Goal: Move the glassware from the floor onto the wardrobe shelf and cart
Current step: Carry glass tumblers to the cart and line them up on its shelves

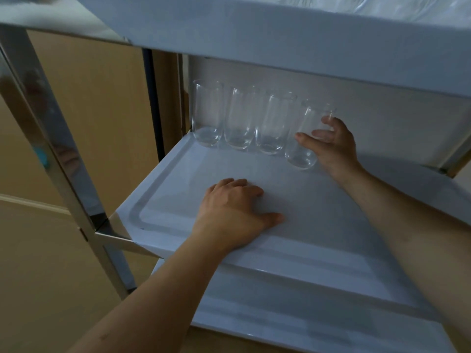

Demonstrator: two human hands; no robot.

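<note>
Several clear drinking glasses stand in a row along the back of the cart's middle shelf, a white tray with a raised rim. The leftmost glass stands by the back left corner, with two more glasses to its right. My right hand grips the rightmost glass, fingers curled round its side; the glass leans slightly and sits at the end of the row. My left hand rests flat, palm down, on the front part of the same shelf.
The cart's top shelf overhangs close above the glasses. A shiny metal leg runs down the left side. A lower white shelf lies beneath. Beige wooden panels and floor lie to the left.
</note>
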